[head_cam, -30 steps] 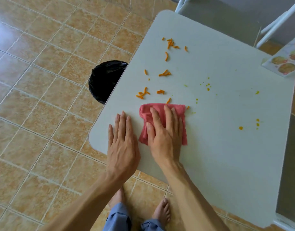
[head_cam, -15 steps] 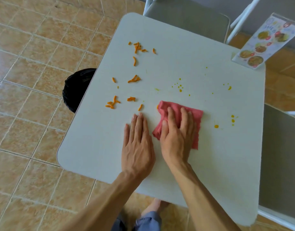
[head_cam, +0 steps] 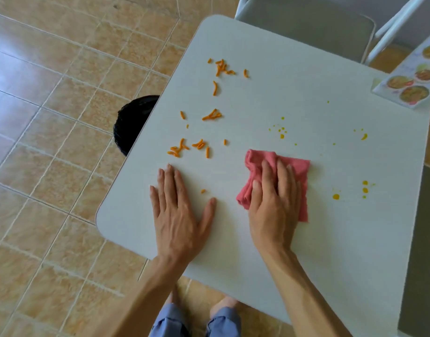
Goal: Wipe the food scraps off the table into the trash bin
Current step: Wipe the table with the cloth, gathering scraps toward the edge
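Note:
A white square table (head_cam: 306, 263) carries several orange food scraps (head_cam: 199, 144) along its left half and small yellow-orange drops (head_cam: 282, 136) toward the right. A pink cloth (head_cam: 299, 166) lies crumpled on the table, and my right hand (head_cam: 273, 205) presses flat on it. My left hand (head_cam: 179, 212) rests flat on the bare table, fingers spread, just below the nearest scraps; one small crumb (head_cam: 203, 190) lies beside its thumb. A black trash bin (head_cam: 133, 122) stands on the floor, half hidden under the table's left edge.
A grey-seated chair (head_cam: 306, 23) with a white frame stands at the far side of the table. A picture menu card (head_cam: 413, 79) lies on the far right corner. Another grey seat (head_cam: 420, 263) is at the right. Tiled floor surrounds the table; my bare feet show beneath.
My right hand has slid the pink cloth to the right, away from the orange scraps. My left hand stayed flat on the table and its fingers spread wider. The view shifted.

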### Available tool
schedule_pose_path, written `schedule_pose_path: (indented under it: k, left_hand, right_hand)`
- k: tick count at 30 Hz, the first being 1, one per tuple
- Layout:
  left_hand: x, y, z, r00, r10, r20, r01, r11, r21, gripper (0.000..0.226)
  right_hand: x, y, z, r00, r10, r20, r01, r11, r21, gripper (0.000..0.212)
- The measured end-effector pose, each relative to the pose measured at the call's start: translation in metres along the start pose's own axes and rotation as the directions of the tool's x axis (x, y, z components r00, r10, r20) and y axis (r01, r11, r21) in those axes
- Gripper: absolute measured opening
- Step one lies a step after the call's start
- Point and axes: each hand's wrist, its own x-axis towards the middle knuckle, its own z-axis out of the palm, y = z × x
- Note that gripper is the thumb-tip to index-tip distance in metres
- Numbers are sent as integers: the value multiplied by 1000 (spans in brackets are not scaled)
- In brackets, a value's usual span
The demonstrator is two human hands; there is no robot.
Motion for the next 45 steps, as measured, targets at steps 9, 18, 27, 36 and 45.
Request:
schedule_pose_path:
  k: [9, 18, 27, 36, 45]
  left_hand:
    - [0, -7, 2, 1000, 13, -8, -13, 998, -59, 68]
    - [-4, -32, -3, 1000, -6, 15, 6, 1000, -1, 66]
    - [-3, -31, 1, 999, -10, 30, 8, 999, 44, 63]
    - [-4, -32, -2, 999, -17, 37, 16, 1000, 19, 65]
    - [-5, -18, -3, 999, -38, 7, 38, 997, -71, 62]
  right_hand:
    - [25, -42, 16, 953, -253, 169, 239, 966, 95, 47]
    - [-115, -28, -28, 975, -180, 130, 169, 981, 93, 38]
    - [9, -93, 22, 889, -372, 267, 327, 924, 199, 67]
    - [-66, -20, -24, 923, -318, 217, 308, 948, 78, 55]
    - [-6, -72, 9, 975, -119, 187, 105, 991, 82, 44]
